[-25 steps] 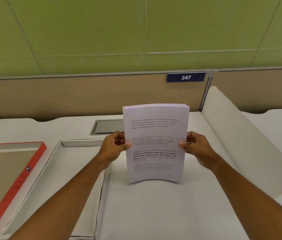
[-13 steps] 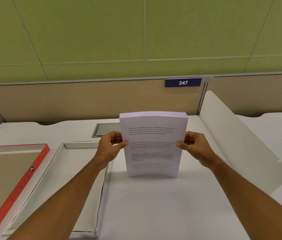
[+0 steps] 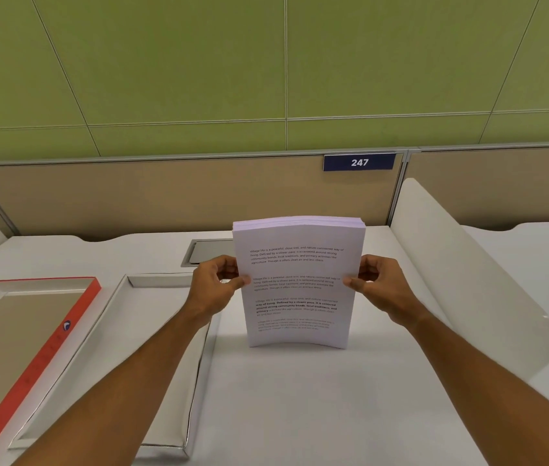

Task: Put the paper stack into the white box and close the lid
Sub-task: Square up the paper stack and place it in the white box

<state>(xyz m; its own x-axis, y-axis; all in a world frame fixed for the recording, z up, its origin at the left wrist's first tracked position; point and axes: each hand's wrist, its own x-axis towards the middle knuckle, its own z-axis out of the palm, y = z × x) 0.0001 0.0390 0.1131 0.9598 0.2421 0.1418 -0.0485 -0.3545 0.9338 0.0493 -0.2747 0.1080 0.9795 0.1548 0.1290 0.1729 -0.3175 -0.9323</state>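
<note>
Paper stack [image 3: 298, 284] dropped since a second ago, bottom edge now on the bench [image 3: 316, 398], upright, left hand [image 3: 214, 287] and right hand [image 3: 380, 285] fingers pinching its side edges, white box [image 3: 162, 280] open just left, lid [image 3: 81, 297] beyond it.

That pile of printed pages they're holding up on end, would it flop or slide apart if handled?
Probably somewhat floppy: the paper stack already bows while the left hand and right hand pinch its sides. The loose sheets fan slightly along the top edge, so they could slip apart. Standing on the desk, it would likely topple if released.
</note>
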